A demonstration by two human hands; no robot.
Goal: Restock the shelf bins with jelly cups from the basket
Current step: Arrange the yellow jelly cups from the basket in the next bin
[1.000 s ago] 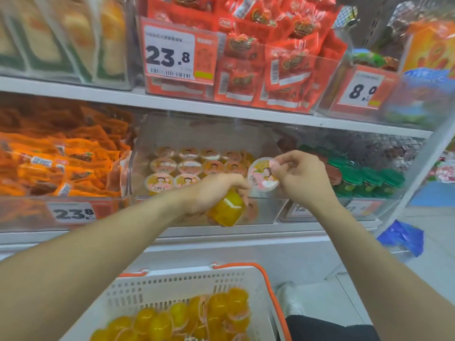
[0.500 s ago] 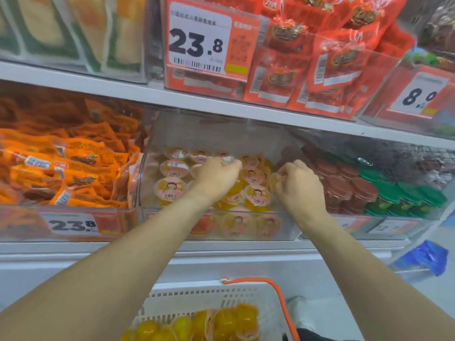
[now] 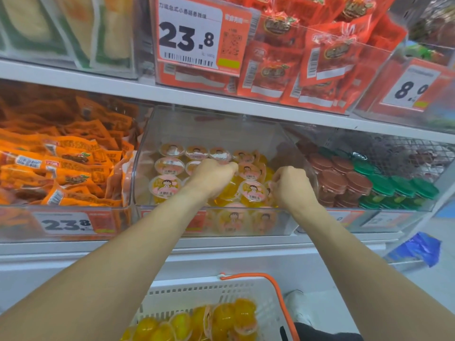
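Head view shows both hands inside the clear shelf bin [image 3: 147, 168], left hand [image 3: 211, 175] curled around a yellow jelly cup [image 3: 230, 190], right hand [image 3: 290, 185] pinching another cup [image 3: 269, 193] at the bin's right, near white basket [image 3: 268, 299] below.

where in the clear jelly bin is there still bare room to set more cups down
Bare floor shows in the clear bin at the back right, between the rear cup row and the right wall, and in a thin strip along the left wall. The front and middle are crowded: cups lie stacked where the left hand and right hand work.
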